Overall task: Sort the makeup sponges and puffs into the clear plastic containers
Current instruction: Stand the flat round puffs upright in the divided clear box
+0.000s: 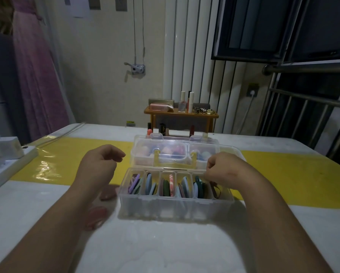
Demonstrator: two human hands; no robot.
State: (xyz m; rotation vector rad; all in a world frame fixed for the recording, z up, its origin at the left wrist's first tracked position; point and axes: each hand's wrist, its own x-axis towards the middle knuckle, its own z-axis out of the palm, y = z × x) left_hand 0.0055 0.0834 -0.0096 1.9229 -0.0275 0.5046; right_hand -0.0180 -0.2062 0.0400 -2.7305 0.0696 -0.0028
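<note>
A clear divided container (177, 208) stands in front of me, and its several compartments hold flat puffs upright in purple, blue, green and pink. A brown puff (216, 189) lies in the rightmost compartment. My right hand (223, 170) hovers over that right end with fingers curled down; I cannot tell whether they pinch anything. My left hand (100, 164) hangs loosely curled left of the container and holds nothing. Two pink puffs (108, 194) (97, 215) lie on the table under my left forearm. Behind stands a second clear box (175, 152), lid closed, with sponges inside.
The table has a white top and a yellow glossy strip (66, 160) across it. A white power strip (5, 154) sits at the left edge. A small wooden shelf (181, 115) with cosmetics stands behind the boxes, and lipsticks stand beneath it.
</note>
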